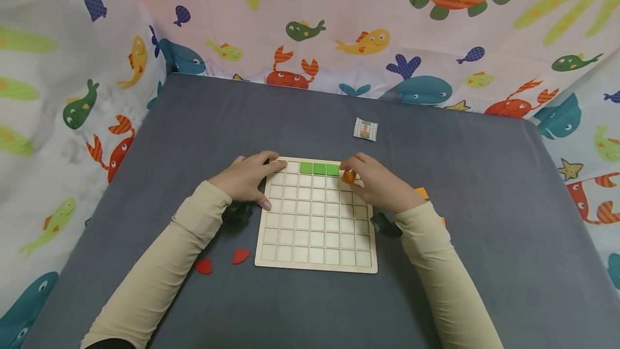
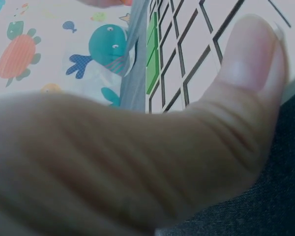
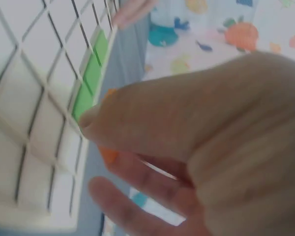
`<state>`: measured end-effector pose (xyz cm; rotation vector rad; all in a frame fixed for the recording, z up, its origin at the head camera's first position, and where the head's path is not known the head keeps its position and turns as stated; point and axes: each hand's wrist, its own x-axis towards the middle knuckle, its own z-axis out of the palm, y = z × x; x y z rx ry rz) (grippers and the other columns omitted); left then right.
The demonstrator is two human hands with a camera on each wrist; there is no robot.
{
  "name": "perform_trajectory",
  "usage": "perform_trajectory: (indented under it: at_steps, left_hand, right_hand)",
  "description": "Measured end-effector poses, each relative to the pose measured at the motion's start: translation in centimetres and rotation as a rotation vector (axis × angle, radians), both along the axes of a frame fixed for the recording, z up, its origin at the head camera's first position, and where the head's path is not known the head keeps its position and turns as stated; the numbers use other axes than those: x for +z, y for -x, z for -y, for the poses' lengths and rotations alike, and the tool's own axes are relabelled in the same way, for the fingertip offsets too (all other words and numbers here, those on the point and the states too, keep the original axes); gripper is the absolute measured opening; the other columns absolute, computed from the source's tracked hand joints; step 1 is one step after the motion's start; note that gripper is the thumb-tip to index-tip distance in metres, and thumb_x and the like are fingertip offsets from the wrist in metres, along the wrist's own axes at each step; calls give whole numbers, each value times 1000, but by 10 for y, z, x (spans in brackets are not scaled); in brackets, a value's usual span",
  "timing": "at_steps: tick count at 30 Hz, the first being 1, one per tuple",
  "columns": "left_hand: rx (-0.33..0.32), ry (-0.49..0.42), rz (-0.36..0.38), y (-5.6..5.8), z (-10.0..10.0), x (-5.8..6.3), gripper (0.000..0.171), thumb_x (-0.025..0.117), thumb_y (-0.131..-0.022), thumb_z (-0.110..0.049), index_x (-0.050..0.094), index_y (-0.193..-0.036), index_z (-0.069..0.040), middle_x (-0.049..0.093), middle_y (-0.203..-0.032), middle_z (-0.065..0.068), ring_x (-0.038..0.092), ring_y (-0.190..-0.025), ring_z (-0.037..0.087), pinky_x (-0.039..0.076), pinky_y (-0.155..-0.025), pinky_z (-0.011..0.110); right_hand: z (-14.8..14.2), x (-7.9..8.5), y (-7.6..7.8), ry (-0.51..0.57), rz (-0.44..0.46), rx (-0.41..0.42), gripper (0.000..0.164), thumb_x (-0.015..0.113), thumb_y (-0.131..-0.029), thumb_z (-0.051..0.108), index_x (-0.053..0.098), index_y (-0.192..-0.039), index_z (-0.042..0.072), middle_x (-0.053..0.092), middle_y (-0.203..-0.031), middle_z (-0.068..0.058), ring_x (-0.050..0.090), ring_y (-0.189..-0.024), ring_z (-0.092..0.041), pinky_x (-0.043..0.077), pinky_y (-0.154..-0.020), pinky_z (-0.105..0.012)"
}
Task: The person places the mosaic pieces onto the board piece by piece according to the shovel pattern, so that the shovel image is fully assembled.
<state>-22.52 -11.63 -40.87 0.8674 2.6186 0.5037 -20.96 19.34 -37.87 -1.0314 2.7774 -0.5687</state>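
Observation:
A pale wooden grid board (image 1: 316,270) lies on the grey tabletop, with three green square tiles (image 1: 319,169) side by side in its far row. My left hand (image 1: 249,176) rests on the board's left edge, fingers at the far corner and thumb lower down; in the left wrist view the thumb (image 2: 250,59) lies on the rim. Over the far right corner, my right hand (image 1: 375,182) pinches a small orange piece (image 1: 349,177) between thumb and fingers. Much of that orange piece (image 3: 109,155) is hidden by the thumb in the right wrist view.
Two red quarter-round pieces (image 1: 240,256) lie left of the board. Orange pieces (image 1: 421,193) show partly behind my right sleeve. A small printed card (image 1: 365,129) lies beyond the board. Cloth with sea animals (image 1: 339,63) walls the table's back and sides.

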Motion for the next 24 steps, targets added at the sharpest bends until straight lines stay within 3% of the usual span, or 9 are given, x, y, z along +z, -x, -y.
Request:
perform_trajectory:
  at_steps: [9,20,24]
  left_hand:
    - [1,3,12,0,-1,2,102,86,-63,-39,37,-148,-14,32,-150,13,35,-137,29,26,-103,56]
    - [8,2,-3,-1,0,3,101,86,-62,-40,39,-148,-14,34,-149,14,39,-134,30,30,-99,55]
    - [1,9,-4,0,-1,4,101,86,-62,-40,38,-148,-15,33,-150,14,38,-135,30,30,-100,55]
  right_hand:
    - [36,-14,10,-16,98,15,38,68,-85,-2,58,-122,1,62,-115,-10,57,-109,-23,47,-95,-36]
    - [45,-27,14,12,91,77,36,69,-86,2,60,-121,4,62,-111,-6,56,-103,-19,48,-91,-33]
    - [44,-29,13,-3,29,94,34,71,-86,6,62,-119,8,61,-110,-4,54,-102,-19,47,-90,-31]
